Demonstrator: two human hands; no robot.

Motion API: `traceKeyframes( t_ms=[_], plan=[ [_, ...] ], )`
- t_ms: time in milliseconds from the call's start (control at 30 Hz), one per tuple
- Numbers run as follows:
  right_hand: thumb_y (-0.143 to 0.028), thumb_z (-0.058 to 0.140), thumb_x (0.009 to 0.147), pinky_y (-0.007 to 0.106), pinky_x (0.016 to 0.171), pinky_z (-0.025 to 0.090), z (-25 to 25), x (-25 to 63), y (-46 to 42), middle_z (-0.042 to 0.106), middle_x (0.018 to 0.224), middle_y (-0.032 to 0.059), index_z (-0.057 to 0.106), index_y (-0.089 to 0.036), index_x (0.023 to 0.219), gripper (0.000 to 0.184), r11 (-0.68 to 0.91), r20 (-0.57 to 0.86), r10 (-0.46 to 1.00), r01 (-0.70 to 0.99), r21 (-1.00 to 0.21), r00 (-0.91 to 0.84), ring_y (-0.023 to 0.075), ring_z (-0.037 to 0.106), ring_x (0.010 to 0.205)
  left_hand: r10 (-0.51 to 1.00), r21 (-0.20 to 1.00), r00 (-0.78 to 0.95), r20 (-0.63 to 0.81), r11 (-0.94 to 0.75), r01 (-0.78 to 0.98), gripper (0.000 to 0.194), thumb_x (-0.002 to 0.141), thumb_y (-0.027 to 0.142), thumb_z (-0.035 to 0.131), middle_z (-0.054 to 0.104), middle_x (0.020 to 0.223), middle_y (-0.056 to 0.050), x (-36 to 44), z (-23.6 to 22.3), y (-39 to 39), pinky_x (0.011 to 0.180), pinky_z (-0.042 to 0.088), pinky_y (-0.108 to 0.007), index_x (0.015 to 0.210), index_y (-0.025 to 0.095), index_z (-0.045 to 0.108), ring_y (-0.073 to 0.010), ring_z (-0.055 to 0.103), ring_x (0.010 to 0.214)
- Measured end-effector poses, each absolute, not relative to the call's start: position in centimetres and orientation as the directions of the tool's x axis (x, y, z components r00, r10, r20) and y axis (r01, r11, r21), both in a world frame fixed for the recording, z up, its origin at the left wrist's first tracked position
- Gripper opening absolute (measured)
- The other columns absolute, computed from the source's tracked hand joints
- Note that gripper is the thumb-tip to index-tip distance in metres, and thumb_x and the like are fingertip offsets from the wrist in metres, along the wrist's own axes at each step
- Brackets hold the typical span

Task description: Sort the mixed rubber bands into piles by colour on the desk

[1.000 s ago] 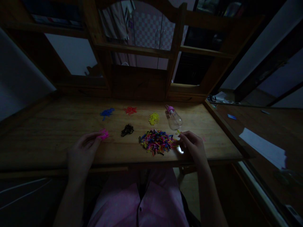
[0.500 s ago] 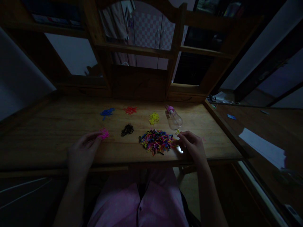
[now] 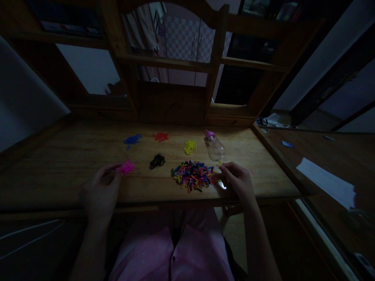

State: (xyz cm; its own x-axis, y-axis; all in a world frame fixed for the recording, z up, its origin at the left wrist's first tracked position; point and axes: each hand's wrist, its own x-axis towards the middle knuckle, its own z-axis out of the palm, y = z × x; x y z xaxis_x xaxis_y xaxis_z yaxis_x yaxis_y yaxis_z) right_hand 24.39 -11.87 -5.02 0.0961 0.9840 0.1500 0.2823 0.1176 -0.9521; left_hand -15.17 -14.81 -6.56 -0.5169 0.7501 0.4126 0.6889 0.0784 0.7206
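Note:
My left hand (image 3: 101, 191) rests at the left part of the desk, thumb and forefinger closed together at the edge of a pink rubber band pile (image 3: 127, 167). Whether a band is between those fingertips is too dim to tell. At the right, my right hand (image 3: 238, 179) pinches a small yellow rubber band (image 3: 219, 163) just beside a mixed heap of coloured rubber bands (image 3: 193, 175). Separate piles lie beyond: black bands (image 3: 157, 160), blue bands (image 3: 132, 140), red bands (image 3: 161, 136) and yellow bands (image 3: 190, 147).
A clear bulb-shaped bottle with a pink cap (image 3: 216, 147) lies behind the mixed heap. The wooden desk (image 3: 58, 156) has a shelf unit (image 3: 172, 101) at its back. White papers (image 3: 326, 182) lie on a brown surface to the right.
My left hand has drawn back slightly to the left, so more of the pink pile shows. My right hand stays almost in place with the yellow band.

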Motion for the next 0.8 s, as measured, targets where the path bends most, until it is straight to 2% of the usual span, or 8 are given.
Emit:
traceKeyframes(
  t_ms=[67, 133, 400, 600, 700, 800],
  plan=[
    [-0.050, 0.069, 0.080, 0.025, 0.054, 0.046, -5.0, 24.4, -11.9, 0.070, 0.076, 0.0045, 0.069, -0.019, 0.084, 0.031, 0.114, 0.144, 0.985, 0.271, -0.956, 0.094, 0.0182, 0.065, 0.067, 0.728, 0.613, -0.476, 0.493, 0.098, 0.784, 0.027, 0.084, 0.034, 0.060, 0.070, 0.104, -0.005, -15.3, -6.4, -14.8, 0.094, 0.048, -0.038, 0.106, 0.022, 0.070, -0.0250, 0.063, 0.099],
    [-0.049, 0.068, 0.081, 0.025, 0.053, 0.045, -5.0, 24.4, -11.9, 0.069, 0.074, 0.0041, 0.068, -0.019, 0.085, 0.031, 0.108, 0.133, 0.988, 0.259, -0.960, 0.083, 0.0181, 0.065, 0.065, 0.731, 0.555, -0.431, 0.528, 0.087, 0.827, 0.027, 0.085, 0.033, 0.058, 0.069, 0.106, -0.005, -15.3, -6.2, -14.9, 0.094, 0.046, -0.037, 0.107, 0.024, 0.069, -0.0251, 0.062, 0.102],
    [-0.049, 0.069, 0.080, 0.025, 0.054, 0.046, -4.8, 24.3, -11.9, 0.070, 0.074, 0.0039, 0.069, -0.019, 0.081, 0.030, 0.134, 0.163, 0.983, 0.280, -0.951, 0.085, 0.0174, 0.064, 0.064, 0.780, 0.561, -0.365, 0.509, 0.021, 0.828, 0.035, 0.085, 0.020, 0.050, 0.068, 0.113, -0.005, -16.0, -6.8, -14.9, 0.094, 0.047, -0.036, 0.115, 0.023, 0.066, -0.0247, 0.061, 0.103],
    [-0.049, 0.070, 0.079, 0.025, 0.050, 0.044, -4.8, 24.1, -11.8, 0.070, 0.073, 0.0042, 0.070, -0.019, 0.080, 0.031, 0.139, 0.170, 0.981, 0.279, -0.950, 0.089, 0.0178, 0.064, 0.062, 0.663, 0.415, -0.268, 0.699, -0.072, 0.907, 0.031, 0.081, 0.013, 0.050, 0.069, 0.107, -0.007, -13.6, -5.6, -15.5, 0.100, 0.045, -0.043, 0.104, 0.021, 0.069, -0.0281, 0.060, 0.107],
    [-0.050, 0.068, 0.080, 0.025, 0.051, 0.044, -4.9, 24.1, -11.7, 0.071, 0.073, 0.0043, 0.070, -0.019, 0.081, 0.031, 0.137, 0.172, 0.980, 0.298, -0.945, 0.097, 0.0184, 0.064, 0.063, 0.708, 0.428, -0.149, 0.690, -0.234, 0.873, 0.037, 0.082, 0.009, 0.047, 0.068, 0.113, -0.003, -10.0, -4.3, -15.9, 0.104, 0.042, -0.042, 0.107, 0.026, 0.068, -0.0254, 0.060, 0.111],
    [-0.049, 0.066, 0.083, 0.026, 0.055, 0.045, -4.6, 23.9, -11.9, 0.070, 0.072, 0.0040, 0.070, -0.019, 0.081, 0.030, 0.146, 0.187, 0.978, 0.331, -0.932, 0.095, 0.0192, 0.065, 0.066, 0.808, 0.527, -0.045, 0.588, -0.340, 0.779, 0.037, 0.085, 0.013, 0.047, 0.067, 0.112, -0.002, -6.0, -3.6, -15.7, 0.105, 0.043, -0.040, 0.112, 0.031, 0.066, -0.0244, 0.060, 0.112]
  ],
)
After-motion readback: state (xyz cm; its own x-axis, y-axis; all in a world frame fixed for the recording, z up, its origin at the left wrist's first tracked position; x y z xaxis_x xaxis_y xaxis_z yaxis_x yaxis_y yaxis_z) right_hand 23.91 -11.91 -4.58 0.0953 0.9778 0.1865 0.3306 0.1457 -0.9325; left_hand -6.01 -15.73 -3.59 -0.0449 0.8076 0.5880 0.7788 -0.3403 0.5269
